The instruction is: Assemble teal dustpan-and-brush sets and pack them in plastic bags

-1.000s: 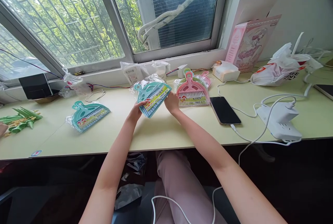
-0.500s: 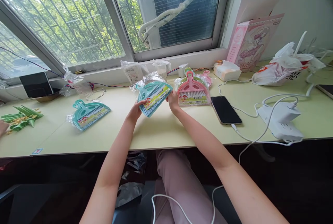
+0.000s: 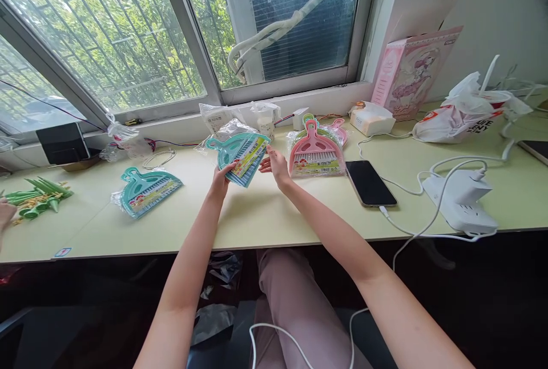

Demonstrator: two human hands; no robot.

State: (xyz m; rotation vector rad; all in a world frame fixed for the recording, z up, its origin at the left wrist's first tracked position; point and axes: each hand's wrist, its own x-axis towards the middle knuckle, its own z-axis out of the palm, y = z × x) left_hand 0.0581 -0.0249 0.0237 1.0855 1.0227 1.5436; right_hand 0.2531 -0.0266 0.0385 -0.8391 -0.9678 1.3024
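My left hand (image 3: 221, 179) grips the lower left edge of a teal dustpan and brush set (image 3: 242, 155) in clear plastic wrap, tilted above the table. Beside its right edge is my right hand (image 3: 276, 168), fingers apart; whether a fingertip touches the wrap I cannot tell. A second teal dustpan and brush set (image 3: 149, 189) lies to the left. Just right of my right hand a pink dustpan and brush set (image 3: 317, 149) rests on top of other wrapped sets, green and pink ones showing behind it.
On the right lie a phone (image 3: 370, 183) on a cable, a white power strip (image 3: 464, 203) and a plastic bag (image 3: 460, 115). A tissue pack (image 3: 371, 117) and a pink box (image 3: 413, 75) stand behind. Another person's hand (image 3: 5, 212) is by green pieces (image 3: 40, 197) at far left.
The held teal set has turned and shifted slightly left in my left hand. My right hand has come off its right edge, its fingers now spread.
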